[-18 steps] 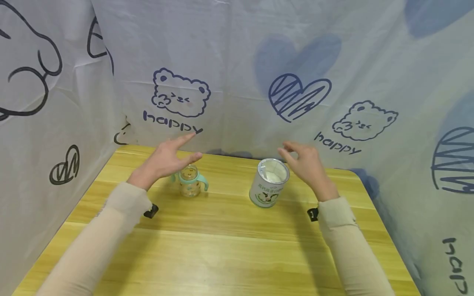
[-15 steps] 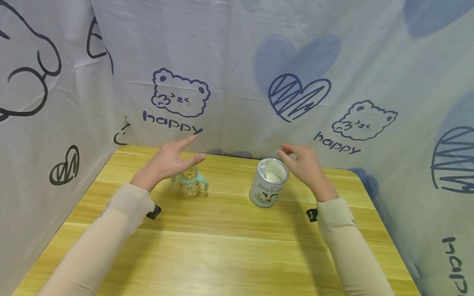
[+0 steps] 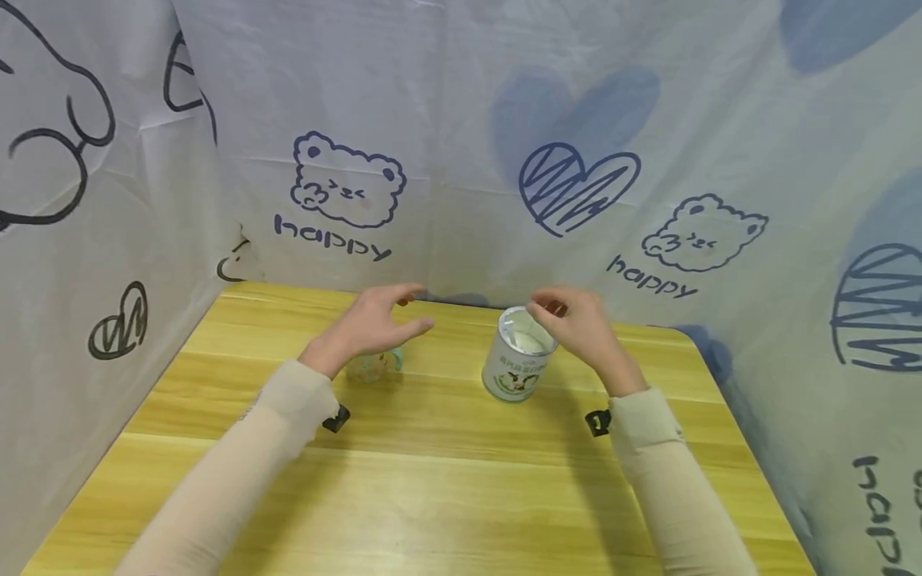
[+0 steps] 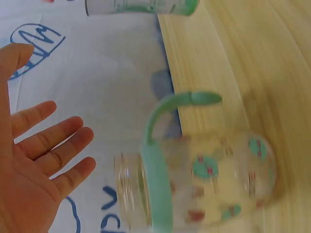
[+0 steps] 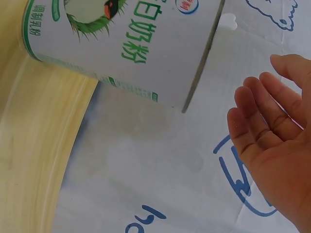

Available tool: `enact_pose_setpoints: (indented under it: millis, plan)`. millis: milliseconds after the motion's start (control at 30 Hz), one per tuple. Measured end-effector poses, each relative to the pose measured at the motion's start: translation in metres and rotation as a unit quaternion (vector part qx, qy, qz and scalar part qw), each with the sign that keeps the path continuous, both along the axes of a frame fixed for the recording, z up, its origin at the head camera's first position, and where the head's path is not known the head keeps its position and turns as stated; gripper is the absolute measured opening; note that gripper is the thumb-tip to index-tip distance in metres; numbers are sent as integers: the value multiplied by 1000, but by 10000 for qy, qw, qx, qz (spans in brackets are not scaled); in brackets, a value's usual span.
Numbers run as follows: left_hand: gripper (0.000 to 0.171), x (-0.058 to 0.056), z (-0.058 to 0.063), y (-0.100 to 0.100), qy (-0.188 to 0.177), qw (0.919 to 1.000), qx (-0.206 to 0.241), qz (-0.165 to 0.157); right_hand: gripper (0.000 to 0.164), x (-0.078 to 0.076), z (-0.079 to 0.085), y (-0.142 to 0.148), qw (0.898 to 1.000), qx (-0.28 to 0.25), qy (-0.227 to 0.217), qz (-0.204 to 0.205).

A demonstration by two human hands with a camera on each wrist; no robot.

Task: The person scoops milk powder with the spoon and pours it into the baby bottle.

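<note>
My left hand (image 3: pixel 369 326) hovers over the clear baby bottle (image 3: pixel 369 367), fingers spread and holding nothing. It hides the bottle's top in the head view. In the left wrist view the bottle (image 4: pixel 218 174) has a mint-green collar and handle (image 4: pixel 158 119), small coloured prints and an uncapped neck, with my fingers (image 4: pixel 73 126) apart from it. My right hand (image 3: pixel 579 324) is above the right rim of a white milk powder can (image 3: pixel 507 372), its fingers loosely bent around nothing. The can stands upright without a lid; a white tab (image 5: pixel 228 22) pokes out past its rim.
Both things stand on a wooden table (image 3: pixel 432 496), toward its far edge. A pale printed cloth (image 3: pixel 446 160) hangs right behind the table and along both sides. Black wrist mounts (image 3: pixel 599 422) sit at the sleeve cuffs.
My left hand has moved right and slightly down, now covering the bottle's top. My right hand has shifted a little left, over the can's rim. Bottle and can stay in place.
</note>
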State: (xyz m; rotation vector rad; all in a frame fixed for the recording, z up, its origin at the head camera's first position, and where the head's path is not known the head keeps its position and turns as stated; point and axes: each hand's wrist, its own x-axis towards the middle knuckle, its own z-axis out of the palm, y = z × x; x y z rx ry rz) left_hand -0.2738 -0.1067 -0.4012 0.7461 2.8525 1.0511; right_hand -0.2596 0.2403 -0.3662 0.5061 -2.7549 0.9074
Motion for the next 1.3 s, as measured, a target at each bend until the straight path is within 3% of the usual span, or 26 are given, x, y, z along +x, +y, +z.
enact_pose_setpoints:
  millis: [333, 467, 800, 1300]
  plan:
    - [82, -3, -3, 31, -197, 9997, 77, -92, 30, -6, -7, -19, 9998, 93, -19, 201]
    - [88, -6, -8, 47, -401, 9988, 147, -255, 28, -5, -10, -20, 9995, 128, -31, 281]
    - [98, -9, -19, 78, -704, 9964, 362, -311, 31, -2, -14, -21, 9979, 445, -112, 459]
    - [104, -10, -31, 110, -977, 9919, 369, -725, 28, 1, -20, -20, 9954, 816, 178, 472]
